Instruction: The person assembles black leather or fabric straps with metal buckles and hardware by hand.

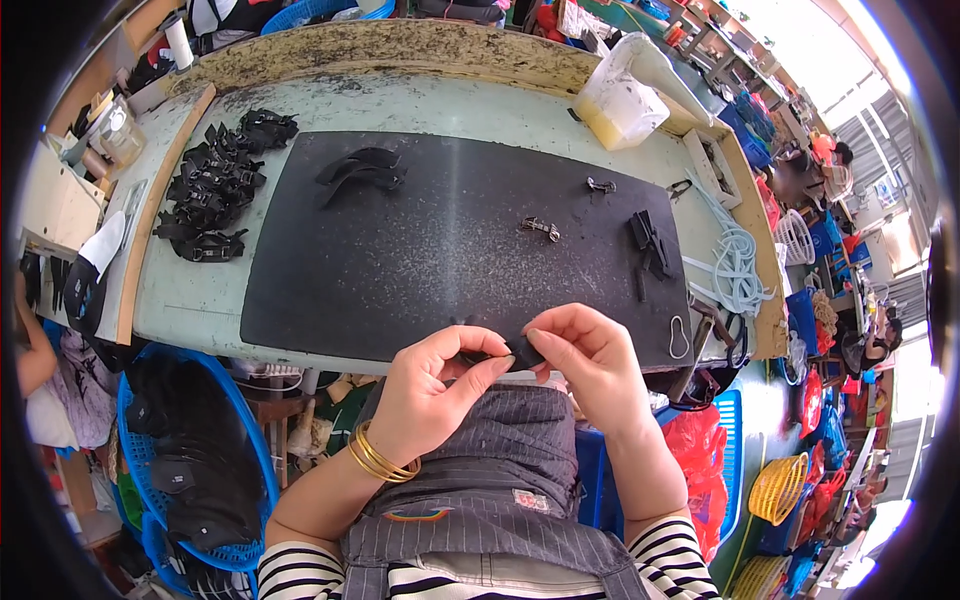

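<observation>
Close to my body, above the near edge of a black mat (400, 265), both hands meet at a small black strap-like piece (522, 350). My left hand (432, 388) pinches its left part between thumb and fingers, with gold bangles on that wrist. Thumb and forefinger of my right hand (592, 362) close on its right part; the fingers hide much of its shape. Farther off on the mat lie curved black strips (362, 172), a metal clip (540, 230), a smaller clip (601, 186) and some folded black straps (650, 247).
Black buckled straps (212, 185) are heaped left of the mat, beside a wooden strip (150, 235). A cut-open plastic jug (622, 105) stands at the back right. Pale blue cord (735, 262) lies coiled at right. Blue basket (268, 470) and red bag (697, 465) flank me below.
</observation>
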`<state>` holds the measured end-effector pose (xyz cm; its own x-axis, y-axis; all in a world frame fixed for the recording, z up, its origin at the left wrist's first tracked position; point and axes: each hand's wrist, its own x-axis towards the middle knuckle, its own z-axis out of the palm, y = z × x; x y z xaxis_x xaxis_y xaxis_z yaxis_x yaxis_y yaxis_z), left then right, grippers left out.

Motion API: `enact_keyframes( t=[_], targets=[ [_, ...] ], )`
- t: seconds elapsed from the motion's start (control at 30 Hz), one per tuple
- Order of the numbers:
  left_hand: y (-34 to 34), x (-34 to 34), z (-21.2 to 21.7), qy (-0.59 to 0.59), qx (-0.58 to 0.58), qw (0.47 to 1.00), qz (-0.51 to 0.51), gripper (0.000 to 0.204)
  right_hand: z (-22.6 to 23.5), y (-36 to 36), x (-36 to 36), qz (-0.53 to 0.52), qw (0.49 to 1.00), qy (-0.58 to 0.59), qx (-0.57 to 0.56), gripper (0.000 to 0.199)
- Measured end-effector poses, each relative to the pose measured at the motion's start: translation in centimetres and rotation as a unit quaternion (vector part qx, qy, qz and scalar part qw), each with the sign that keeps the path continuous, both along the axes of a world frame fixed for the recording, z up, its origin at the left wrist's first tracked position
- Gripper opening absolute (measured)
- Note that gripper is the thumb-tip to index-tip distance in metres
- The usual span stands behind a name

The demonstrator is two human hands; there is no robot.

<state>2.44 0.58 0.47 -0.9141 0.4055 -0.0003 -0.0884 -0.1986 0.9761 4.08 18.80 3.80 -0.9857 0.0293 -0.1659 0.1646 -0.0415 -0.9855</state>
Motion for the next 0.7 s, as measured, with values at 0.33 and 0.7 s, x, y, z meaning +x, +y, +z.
enact_keyframes(
  t=[0.33, 0.7],
  targets=[
    [-0.6, -0.5, 0.8, -0.029, -0.015, 0.999, -0.036, 0.013, 0.3, 0.4, 0.3, 0.062, 0.997, -0.002, -0.045, 0.015],
    [1.1, -0.8, 0.1, 0.075, -0.054, 0.996, 0.01, 0.015, -0.6, 0.1, 0.7, 0.088, 0.99, 0.106, 0.024, 0.014]
  ],
)
